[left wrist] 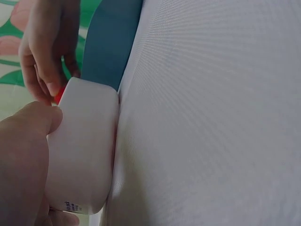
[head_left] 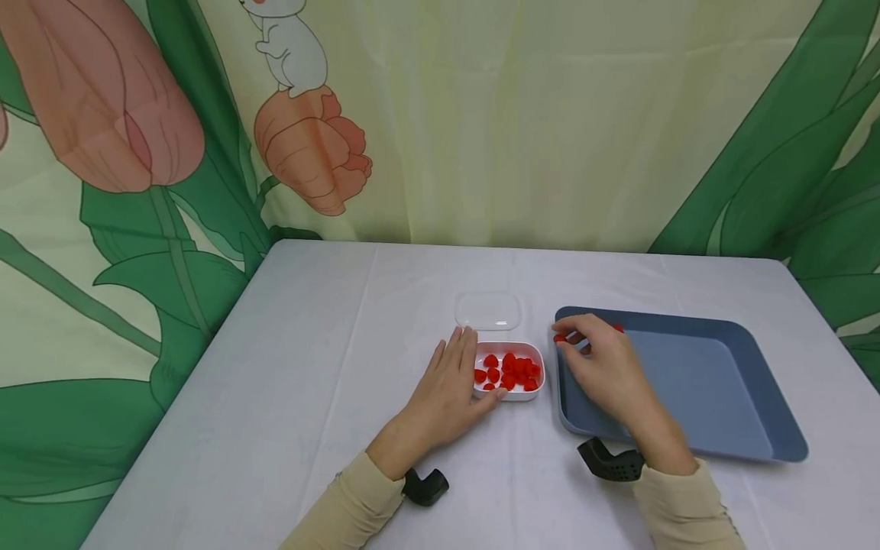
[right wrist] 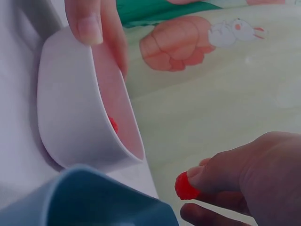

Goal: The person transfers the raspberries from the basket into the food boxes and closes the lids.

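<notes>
A small white box (head_left: pixel 509 396) with several red raspberries (head_left: pixel 517 368) inside stands on the table. My left hand (head_left: pixel 445 389) holds its left end, the thumb on the near rim and the long straight fingers along the other side. Between thumb and fingertips my right hand (head_left: pixel 605 370) pinches one raspberry (right wrist: pixel 186 186), above the left edge of a blue-grey tray (head_left: pixel 701 382). The raspberry is clear of both box and tray in the right wrist view. Behind the right hand another red piece (head_left: pixel 618 328) shows at the tray's far side, mostly hidden.
A clear plastic lid (head_left: pixel 488 311) lies on the table just beyond the box. The white tablecloth (head_left: pixel 309 328) covers the whole table, and a printed curtain (head_left: pixel 516 137) hangs behind its back edge. Little space separates box and tray.
</notes>
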A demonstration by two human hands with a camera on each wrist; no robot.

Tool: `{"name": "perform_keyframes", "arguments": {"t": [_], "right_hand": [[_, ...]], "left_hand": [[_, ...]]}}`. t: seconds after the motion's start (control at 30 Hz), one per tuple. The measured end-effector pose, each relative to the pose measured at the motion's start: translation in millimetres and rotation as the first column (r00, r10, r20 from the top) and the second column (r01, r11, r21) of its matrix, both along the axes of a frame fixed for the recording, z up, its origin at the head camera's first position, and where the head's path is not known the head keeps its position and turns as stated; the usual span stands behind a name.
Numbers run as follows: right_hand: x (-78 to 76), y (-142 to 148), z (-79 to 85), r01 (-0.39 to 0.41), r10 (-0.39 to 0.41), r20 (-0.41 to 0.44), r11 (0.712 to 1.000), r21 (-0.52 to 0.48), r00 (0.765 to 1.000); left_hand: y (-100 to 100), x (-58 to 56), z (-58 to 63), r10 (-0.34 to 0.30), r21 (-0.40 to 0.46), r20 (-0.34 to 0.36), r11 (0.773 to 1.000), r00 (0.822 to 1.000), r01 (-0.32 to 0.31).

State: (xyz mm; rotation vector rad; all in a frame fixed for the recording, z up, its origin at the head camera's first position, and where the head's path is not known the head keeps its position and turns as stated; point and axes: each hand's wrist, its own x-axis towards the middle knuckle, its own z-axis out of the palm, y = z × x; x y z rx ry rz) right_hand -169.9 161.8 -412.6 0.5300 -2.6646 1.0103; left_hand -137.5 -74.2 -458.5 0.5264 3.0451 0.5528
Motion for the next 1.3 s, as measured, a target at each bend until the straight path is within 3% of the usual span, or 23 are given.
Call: {"name": "perform_keyframes", "arguments": {"t": [0.5,0.9,1.3], "right_hand": [[5.9,-21,-2.8,-0.091,0.091,0.026,0.996,-0.006,0.996],[7.8,-35,-9.2,-0.166,0.165,-0.055,0.986,-0.01,0.985],[10.1,-42,-12.7,-0.175,0.172,-0.069,0.984,-0.026,0.983]], "left_hand": [[0,-0.6,-0.8,-0.008,-0.004,-0.007,1.0,1.0,0.008],[-2,-0.6,1.6,-0.015,0.0,-0.017,1.0,1.0,0.015],[-2,-1.0,0.2,-0.019,0.0,-0.019,1.0,1.0,0.019]]}}
